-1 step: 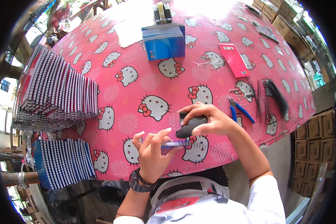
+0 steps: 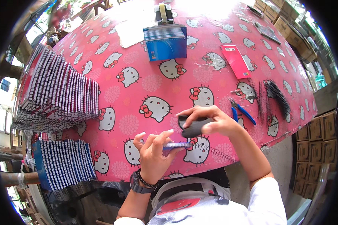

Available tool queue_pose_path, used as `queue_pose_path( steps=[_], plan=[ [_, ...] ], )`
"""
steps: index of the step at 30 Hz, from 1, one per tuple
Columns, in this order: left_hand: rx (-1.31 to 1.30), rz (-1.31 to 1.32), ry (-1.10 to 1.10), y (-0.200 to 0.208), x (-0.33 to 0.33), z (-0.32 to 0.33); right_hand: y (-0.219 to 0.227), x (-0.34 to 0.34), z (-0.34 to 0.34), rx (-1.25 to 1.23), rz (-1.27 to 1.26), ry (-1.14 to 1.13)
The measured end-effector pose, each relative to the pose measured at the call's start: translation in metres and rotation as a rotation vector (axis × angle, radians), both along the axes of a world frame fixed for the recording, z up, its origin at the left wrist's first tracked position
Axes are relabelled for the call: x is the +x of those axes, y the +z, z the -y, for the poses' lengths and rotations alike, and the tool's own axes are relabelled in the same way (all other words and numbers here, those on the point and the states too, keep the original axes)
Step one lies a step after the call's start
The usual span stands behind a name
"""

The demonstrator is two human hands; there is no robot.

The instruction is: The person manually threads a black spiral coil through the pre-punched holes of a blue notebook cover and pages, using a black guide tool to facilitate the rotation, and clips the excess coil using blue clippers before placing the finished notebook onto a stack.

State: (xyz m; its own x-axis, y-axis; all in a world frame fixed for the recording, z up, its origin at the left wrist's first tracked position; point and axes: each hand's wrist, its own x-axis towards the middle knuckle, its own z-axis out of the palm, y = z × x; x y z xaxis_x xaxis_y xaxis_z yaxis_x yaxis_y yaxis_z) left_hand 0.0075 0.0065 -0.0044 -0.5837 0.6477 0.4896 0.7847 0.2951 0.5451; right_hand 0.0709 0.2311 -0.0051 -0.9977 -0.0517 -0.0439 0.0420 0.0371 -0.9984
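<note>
Nothing has moved: hands (image 2: 154, 153) hold notebook (image 2: 174, 145) over pink tablecloth (image 2: 146, 82).

1. A table (image 2: 150, 80) covered with a pink cartoon-cat cloth carries everything.
2. A fanned row of spiral notebooks (image 2: 60, 93) lies at its left.
3. A blue notebook stack (image 2: 166, 43) sits at the far middle.
4. A red card (image 2: 235, 60) lies right of it.
5. Blue-handled pliers (image 2: 242, 110) and black binding coils (image 2: 278, 96) lie near the right edge.

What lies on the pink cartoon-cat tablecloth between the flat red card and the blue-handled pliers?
In the head view, between the flat red card and the blue-handled pliers lies only the pink cartoon-cat tablecloth, with a few thin wire scraps on it.
</note>
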Motion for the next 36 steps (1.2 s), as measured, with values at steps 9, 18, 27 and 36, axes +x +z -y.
queue_pose_path(
  steps=[9, 18, 27, 36],
  plan=[
    [-0.056, -0.091, -0.024, 0.002, -0.003, 0.000, 0.011, 0.007, -0.016, 1.121, -0.356, -0.274],
    [-0.059, -0.060, 0.014, 0.002, -0.001, -0.004, 0.037, 0.037, 0.037, 0.679, -0.133, -0.158],
    [-0.041, -0.075, 0.029, 0.003, -0.001, -0.002, 0.034, 0.038, 0.039, 0.645, -0.236, -0.192],
    [-0.036, -0.074, 0.007, 0.004, -0.001, -0.001, 0.020, 0.035, 0.030, 0.858, -0.572, -0.163]
  ],
)
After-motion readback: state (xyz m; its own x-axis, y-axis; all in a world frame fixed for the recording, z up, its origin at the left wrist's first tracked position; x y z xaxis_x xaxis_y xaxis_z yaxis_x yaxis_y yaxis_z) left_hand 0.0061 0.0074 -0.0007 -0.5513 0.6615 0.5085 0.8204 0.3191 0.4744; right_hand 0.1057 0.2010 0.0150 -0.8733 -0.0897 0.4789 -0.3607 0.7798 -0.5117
